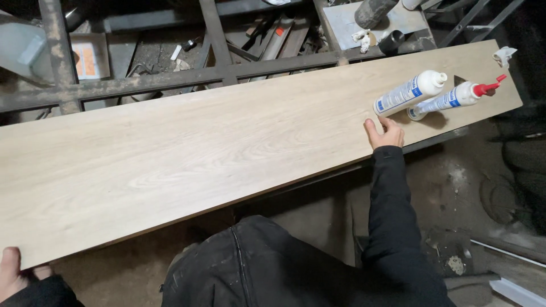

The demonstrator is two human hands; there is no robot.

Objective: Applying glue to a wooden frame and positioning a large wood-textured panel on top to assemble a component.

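Note:
A long pale wood-grain board (216, 142) lies across a dark metal frame, running from lower left to upper right. My left hand (12, 273) grips the board's near left corner at the frame's bottom edge. My right hand (385, 134) rests on the board's near edge, fingers curled over it, just below two white sealant cartridges. One cartridge (409, 92) has a white cap. The other cartridge (449, 100) has a red nozzle and lies beside it. Both lie on the board's right end.
A rusty metal frame (170, 79) runs behind the board, with scrap tools and a small box (90, 55) beneath it. A crumpled white scrap (503, 55) sits at the board's far right corner. Dirty floor and debris (489, 193) lie to the right.

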